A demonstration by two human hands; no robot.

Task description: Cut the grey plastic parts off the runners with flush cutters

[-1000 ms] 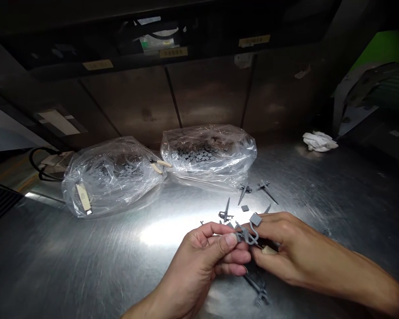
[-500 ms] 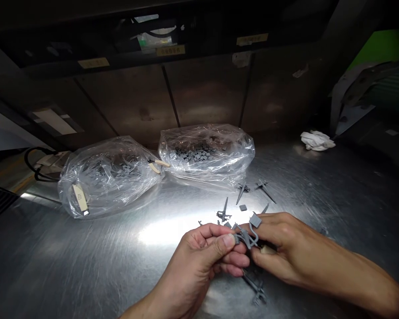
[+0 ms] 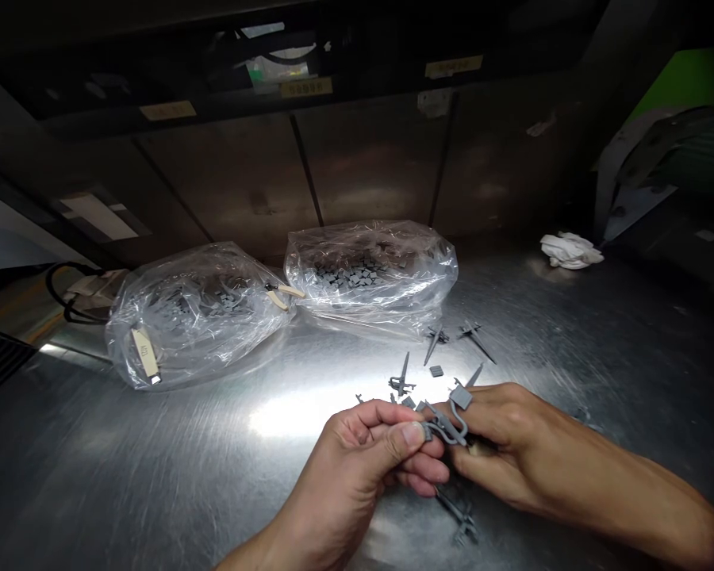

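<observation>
My left hand [image 3: 374, 460] pinches a grey plastic moulded piece [image 3: 446, 428] between thumb and forefinger. The piece has curved runners and a small square tab [image 3: 461, 396] at its upper right. Close against it is my right hand [image 3: 505, 428], its fingers curled. A bit of a cream-coloured handle [image 3: 481, 449] shows under the palm; the rest of that tool is hidden by the hand. Below the hands lies another grey sprue [image 3: 461, 519]. Beyond them are more grey sprues [image 3: 401, 381] and a loose square tab [image 3: 436, 370].
Two clear plastic bags of small grey parts [image 3: 360, 274] [image 3: 196, 309] stand at the back of the metal table [image 3: 155, 468]. Cream-handled pliers [image 3: 282, 295] lie between them. A cream box cutter [image 3: 146, 354] rests on the left bag, and crumpled white tissue [image 3: 571, 251] sits back right.
Between my hands the grey piece has turned slightly, and its curved runners now reach a little further right. Both hands stay almost in place.
</observation>
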